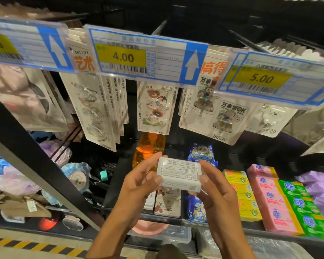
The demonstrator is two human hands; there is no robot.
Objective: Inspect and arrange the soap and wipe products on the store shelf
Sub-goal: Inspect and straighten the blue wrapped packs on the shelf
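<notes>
Item 1, white box (179, 173): on my feed it is held in the air in front of the shelf (114, 186), printed face turned up toward the camera. The small print is too fine for me to read.

Item 2, left hand (138, 186): it grips the left end of the white box, thumb on the near edge and fingers curled behind.

Item 3, right hand (216, 193): it grips the right end of the white box, thumb on the near corner and fingers wrapped round the far side.

Item 4, orange bottles (148, 152): two, just behind the white box to its upper left, partly covered by the left fingers.

Item 5, blue wipe packs (201, 153): directly behind the white box; more of them show below its right end.

Item 6, cherry-print pack (167, 204): lying on the shelf right under the white box.

Item 7, yellow soap boxes (243, 193): a row to the right of the white box, just past the right hand.

Item 8, pink soap bars (269, 199) and green soap bars (303, 206): two further rows, side by side and further right of the white box.

Item 9, purple packs (322, 187): far right of the white box, at the frame edge.

Item 10, hook cards (155, 107): hanging well above the white box, under price tags marked 4.00 (123, 57) and 5.00 (261, 78).

Item 11, bath puffs (77, 176): well left of the white box, beyond a black upright post.
</notes>
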